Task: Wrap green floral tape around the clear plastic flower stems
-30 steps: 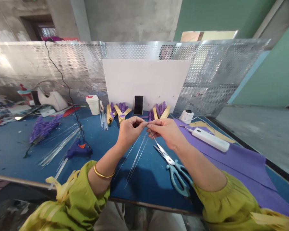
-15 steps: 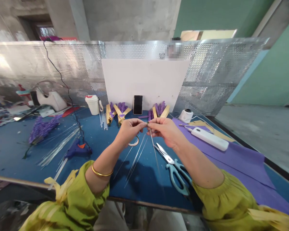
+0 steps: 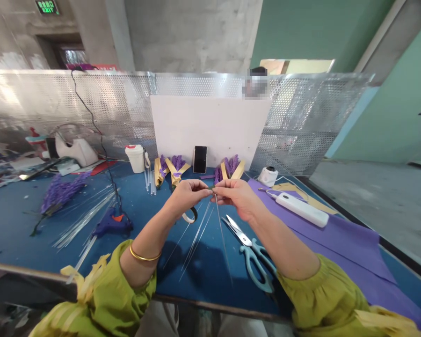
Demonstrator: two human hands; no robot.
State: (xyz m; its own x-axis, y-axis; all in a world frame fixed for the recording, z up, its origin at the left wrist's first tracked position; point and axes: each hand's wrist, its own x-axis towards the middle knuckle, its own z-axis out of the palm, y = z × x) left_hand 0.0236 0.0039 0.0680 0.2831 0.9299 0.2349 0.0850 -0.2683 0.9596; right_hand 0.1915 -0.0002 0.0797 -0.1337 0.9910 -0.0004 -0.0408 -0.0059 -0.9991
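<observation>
In front of the white board my two hands meet, fingertips touching. My right hand [image 3: 236,199] is closed in a pinch on the top of a thin wire stem [image 3: 221,229], which slants down towards the table. A speck of green shows between the fingertips. My left hand [image 3: 187,196] pinches at the same spot; a roll of tape [image 3: 185,218], pale inside and dark outside, hangs below its fingers, and the tape between is hidden. Under the hands several loose wires [image 3: 198,238] lie on the table. Scissors [image 3: 247,243] with pale blue handles lie partly open beside my right forearm.
Purple flower bundles [image 3: 177,164] with yellow wrapping stand by a phone [image 3: 199,159] at the back. To the left are a glue gun [image 3: 114,222], more wires [image 3: 84,217] and purple flowers [image 3: 61,189]. Purple sheets [image 3: 340,236] and a white power strip [image 3: 301,209] lie on the right.
The roll of tape has turned and shifted slightly left and down below my left hand. Both hands keep their pinch at the wire's top. The camera view has tilted up a little.
</observation>
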